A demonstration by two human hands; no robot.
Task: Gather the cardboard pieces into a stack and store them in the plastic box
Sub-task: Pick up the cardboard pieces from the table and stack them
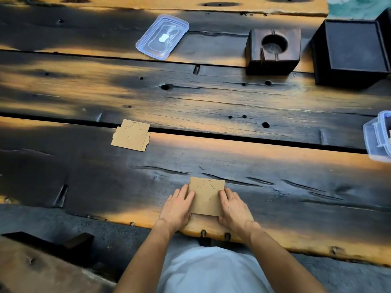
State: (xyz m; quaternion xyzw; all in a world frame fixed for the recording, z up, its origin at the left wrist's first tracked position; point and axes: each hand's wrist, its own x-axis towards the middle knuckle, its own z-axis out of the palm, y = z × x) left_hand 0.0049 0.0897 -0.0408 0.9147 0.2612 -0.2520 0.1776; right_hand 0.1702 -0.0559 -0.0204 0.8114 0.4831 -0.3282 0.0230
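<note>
My left hand and my right hand press in from either side on a cardboard piece that lies flat on the table, close to its near edge. The left fingers curl over the piece's left edge, the right fingers over its right edge, so both hands grip the same cardboard between them. I cannot tell whether it is one sheet or several squared together. A cut outline shows on its top face.

Further out and to the left, a second cardboard piece lies flat by itself, well apart from my hands, just on the near side of the dark gap between two planks.

At the right edge of the table stands the plastic box, clear with a bluish tint, only partly in view. Its lid lies well apart from it, toward the far side of the table, left of centre.

Near the far right corner sits a dark wooden block with a round hollow in its top, and just beside it, further right, a black square box.
</note>
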